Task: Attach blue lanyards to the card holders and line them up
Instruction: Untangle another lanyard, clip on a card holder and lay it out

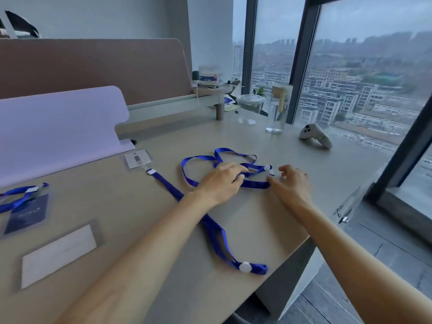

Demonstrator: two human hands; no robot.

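**As Two Hands Meet on a Loose Lanyard, Two Holders Lie Strapped**

Where the desk (292,148) runs toward the window, a loose lanyard (198,159) lies in tangled blue loops, and both hands are on it. The left hand (219,181) lies palm down across the loops, fingers stretched forward and touching the straps. The right hand (291,183) sits just beside it with fingers curled, its tips at the strap end near a white slider (267,167). Whether those tips pinch the strap cannot be told.

A second lanyard (217,235) runs diagonally under the left forearm. Its far end is clipped to a far holder (137,159) with a pale card, and its near end carries a white button (245,267) close to the desk edge. At the left edge a third lanyard (14,195) joins a dark holder (27,213). Nearer the person, a bare holder (58,254) with a white card lies apart from any strap.

A lilac divider (58,127) stands behind the holders. Near the window stand a jar (250,108) and a glass (277,113), with a white controller (315,136) to their right.
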